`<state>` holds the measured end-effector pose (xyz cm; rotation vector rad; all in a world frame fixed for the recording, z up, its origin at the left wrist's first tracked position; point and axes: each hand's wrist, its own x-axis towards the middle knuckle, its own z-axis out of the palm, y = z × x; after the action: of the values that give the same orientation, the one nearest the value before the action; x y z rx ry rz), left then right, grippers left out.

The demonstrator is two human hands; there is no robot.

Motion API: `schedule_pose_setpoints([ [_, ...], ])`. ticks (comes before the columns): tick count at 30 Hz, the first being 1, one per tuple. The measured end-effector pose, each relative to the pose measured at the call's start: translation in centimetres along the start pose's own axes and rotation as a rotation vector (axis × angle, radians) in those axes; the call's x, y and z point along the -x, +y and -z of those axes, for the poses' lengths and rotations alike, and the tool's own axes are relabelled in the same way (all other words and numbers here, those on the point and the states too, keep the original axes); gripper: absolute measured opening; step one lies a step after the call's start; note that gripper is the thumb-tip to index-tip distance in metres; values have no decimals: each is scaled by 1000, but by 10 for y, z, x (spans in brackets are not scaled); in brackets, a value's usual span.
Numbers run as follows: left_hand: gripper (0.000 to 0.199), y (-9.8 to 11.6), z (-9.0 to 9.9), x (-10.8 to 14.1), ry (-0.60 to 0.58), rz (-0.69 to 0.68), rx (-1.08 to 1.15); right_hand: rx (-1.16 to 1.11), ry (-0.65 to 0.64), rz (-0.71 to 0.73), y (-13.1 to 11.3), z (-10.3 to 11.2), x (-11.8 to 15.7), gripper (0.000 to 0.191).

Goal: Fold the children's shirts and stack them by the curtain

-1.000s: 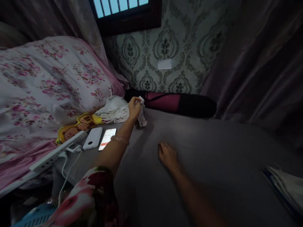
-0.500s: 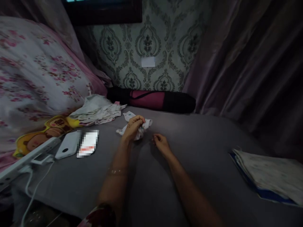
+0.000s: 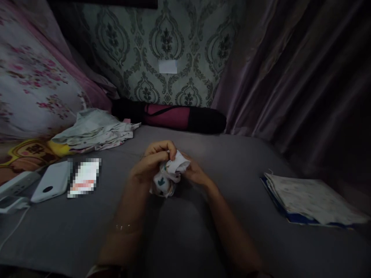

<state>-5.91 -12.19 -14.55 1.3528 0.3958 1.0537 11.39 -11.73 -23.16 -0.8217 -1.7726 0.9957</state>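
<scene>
A small white cloth [image 3: 164,183] with a printed pattern, green in one spot, is bunched up between my hands over the grey bedding. My left hand [image 3: 155,160] is closed, pinching its upper part between thumb and fingers. On the other side, my right hand [image 3: 197,172] grips the cloth's edge, its fingertips partly hidden behind the fabric. The lower part of the cloth hangs in folds below my left hand.
A heap of pale clothes [image 3: 98,129] lies at the left. Near it are a white power bank [image 3: 53,181], a blurred-out item [image 3: 85,177] and a power strip [image 3: 19,183]. Folded cloths [image 3: 310,199] lie at right. A black and maroon long bag [image 3: 171,116] rests along the wall.
My right hand, earlier apart from the cloth, has come to it and taken hold. The cloth is now gathered and raised between both hands. The view has shifted right and down.
</scene>
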Motion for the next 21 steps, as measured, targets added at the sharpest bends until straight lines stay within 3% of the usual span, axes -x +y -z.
schedule_pose_setpoints([
  [6,5,10,2,3,138,-92,46,3,-323,-181,-1,-3,7,26],
  [10,6,14,15,2,289,-156,-39,-5,-324,-265,5,-1,6,17],
  [12,7,15,25,1,397,-204,-96,8,-212,-285,4,8,5,16],
  [15,8,16,40,1,539,-298,-188,103,105,-211,-14,32,6,19],
  [18,12,19,47,5,590,-408,-324,288,468,-40,-57,55,17,16],
  [21,32,25,44,11,553,-467,-430,452,642,75,-104,67,37,14],
])
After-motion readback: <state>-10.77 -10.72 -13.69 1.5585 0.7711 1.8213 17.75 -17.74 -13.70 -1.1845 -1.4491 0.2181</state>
